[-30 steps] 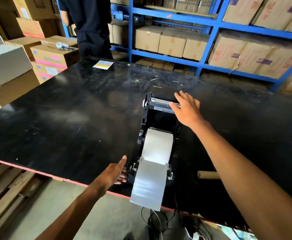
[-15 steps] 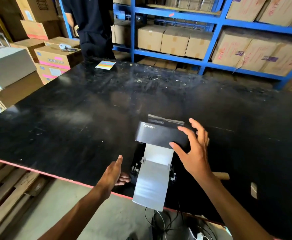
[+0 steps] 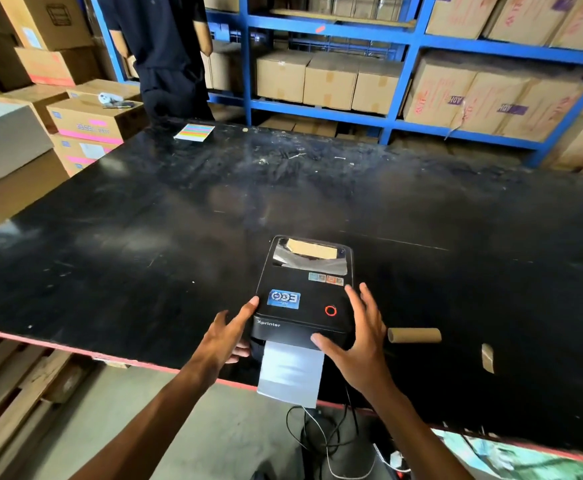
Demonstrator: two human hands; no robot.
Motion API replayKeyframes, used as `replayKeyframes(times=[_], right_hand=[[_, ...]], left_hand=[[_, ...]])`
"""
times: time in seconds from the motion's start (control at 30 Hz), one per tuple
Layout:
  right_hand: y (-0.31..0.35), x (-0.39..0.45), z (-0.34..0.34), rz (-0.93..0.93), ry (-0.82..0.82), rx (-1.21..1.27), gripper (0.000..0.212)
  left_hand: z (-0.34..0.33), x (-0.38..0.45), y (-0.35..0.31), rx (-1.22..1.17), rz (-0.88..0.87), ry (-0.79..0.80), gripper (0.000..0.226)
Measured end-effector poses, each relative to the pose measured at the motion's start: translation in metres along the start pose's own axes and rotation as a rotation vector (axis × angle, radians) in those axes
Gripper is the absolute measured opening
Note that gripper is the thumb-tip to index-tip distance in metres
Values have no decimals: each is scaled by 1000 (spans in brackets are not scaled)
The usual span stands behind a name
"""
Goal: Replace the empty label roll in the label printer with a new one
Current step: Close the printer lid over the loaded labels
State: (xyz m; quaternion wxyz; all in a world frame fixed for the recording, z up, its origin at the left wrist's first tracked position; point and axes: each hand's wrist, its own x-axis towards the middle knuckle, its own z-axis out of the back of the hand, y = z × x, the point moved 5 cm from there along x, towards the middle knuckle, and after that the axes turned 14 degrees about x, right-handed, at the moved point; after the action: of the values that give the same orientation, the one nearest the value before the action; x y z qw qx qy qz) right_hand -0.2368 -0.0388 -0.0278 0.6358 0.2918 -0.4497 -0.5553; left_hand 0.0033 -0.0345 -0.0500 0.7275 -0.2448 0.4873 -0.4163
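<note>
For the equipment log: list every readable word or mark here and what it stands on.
"Xprinter": front edge of the label printer lid.
Blue sticker on the lid: a logo, unreadable.
Small stickers further back on the lid: too small to read.
Cardboard boxes on the shelves: purple and red print, blurred, unreadable.

Open black tabletop [image 3: 144,237] left of the printer [image 3: 303,292]; cardboard core [image 3: 414,335] close on its right.

One printer [image 3: 305,299], two hands [image 3: 226,336] [image 3: 359,336]

Head-worn wide-angle camera looks forward and down, close above the table [image 3: 144,254].
</note>
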Motion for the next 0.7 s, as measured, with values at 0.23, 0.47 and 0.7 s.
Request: replayKeyframes(times=[0.23, 0.47, 0.7], right_hand=[[-20, -3, 1, -413, -12, 473, 49], [-24, -15, -15, -539, 37, 656, 23], [-24, -21, -18, -550, -10, 712, 24]], left_hand=[[-2, 4, 4, -7, -40, -5, 64], [-5, 6, 14, -46, -35, -25, 60], [-8, 9, 17, -74, -34, -33, 59]])
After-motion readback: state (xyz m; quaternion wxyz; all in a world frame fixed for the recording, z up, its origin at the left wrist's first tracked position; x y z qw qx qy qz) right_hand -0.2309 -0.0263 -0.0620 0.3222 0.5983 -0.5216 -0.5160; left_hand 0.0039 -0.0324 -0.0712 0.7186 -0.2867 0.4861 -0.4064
